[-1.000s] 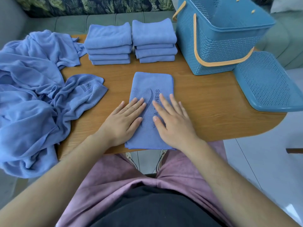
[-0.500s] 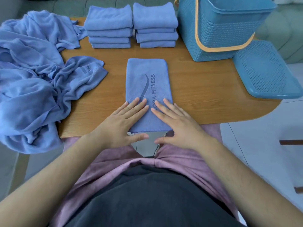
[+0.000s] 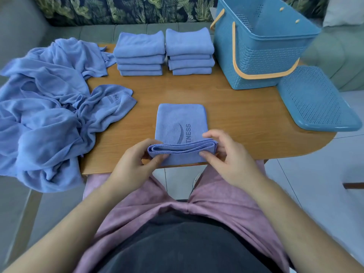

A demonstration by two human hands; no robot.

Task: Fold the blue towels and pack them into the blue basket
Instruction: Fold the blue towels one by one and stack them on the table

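we held the blue microfibre towel [image 3: 180, 123] on the wooden surface [image 3: 246, 123] by its front edge, our left grip [image 3: 136, 166] and right grip [image 3: 230, 160] each pinching one near corner of the lifted hem, likely to fold it evenly away from us, toward the blue plastic basket [image 3: 266, 62] at far right.

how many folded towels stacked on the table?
8: four in the left stack, four in the right stack, side by side at the far edge beside the blue basket. Counted by front edges; more may be hidden.
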